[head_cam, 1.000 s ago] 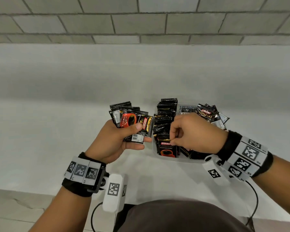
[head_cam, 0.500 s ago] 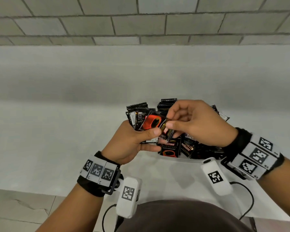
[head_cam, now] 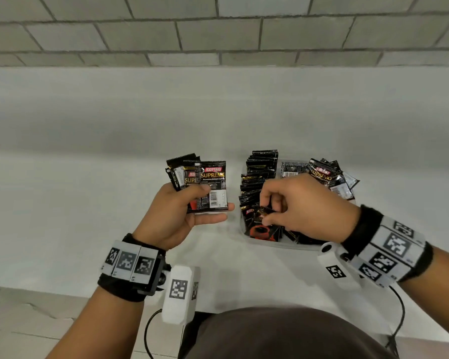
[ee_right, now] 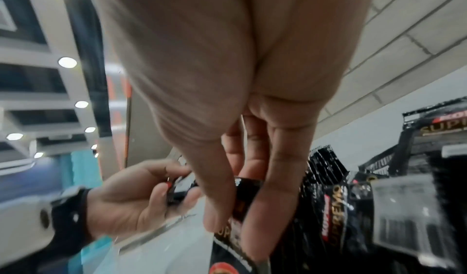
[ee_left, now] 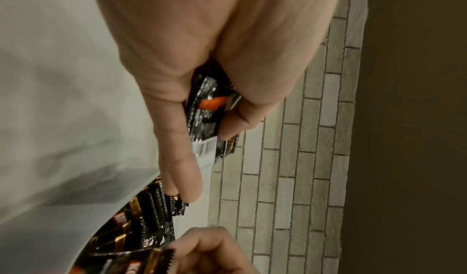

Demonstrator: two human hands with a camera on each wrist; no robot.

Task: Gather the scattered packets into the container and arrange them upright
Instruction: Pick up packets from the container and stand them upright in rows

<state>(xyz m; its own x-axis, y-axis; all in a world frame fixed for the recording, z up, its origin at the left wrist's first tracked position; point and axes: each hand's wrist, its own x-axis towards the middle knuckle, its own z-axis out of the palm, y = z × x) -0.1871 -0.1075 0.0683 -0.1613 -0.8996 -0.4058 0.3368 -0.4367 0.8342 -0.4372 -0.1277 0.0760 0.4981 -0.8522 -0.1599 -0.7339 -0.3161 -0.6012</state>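
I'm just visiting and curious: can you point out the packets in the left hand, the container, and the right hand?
packets in the left hand (head_cam: 213, 183), head view, front packet's face.
container (head_cam: 278, 245), head view, near rim.
right hand (head_cam: 309, 206), head view, back of hand.

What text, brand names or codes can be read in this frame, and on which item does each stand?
"KOPIKO" and "SUPREMO": front packet of the stack in the left hand.
"SUPREMO": loose packet at the container's far right; the red logo above it is blurred.
"SUPREMO": packet beside the right hand, wrist view.
Barcode and fine print on the front packet: too small.
Square markers on both wristbands: patterns, no words.
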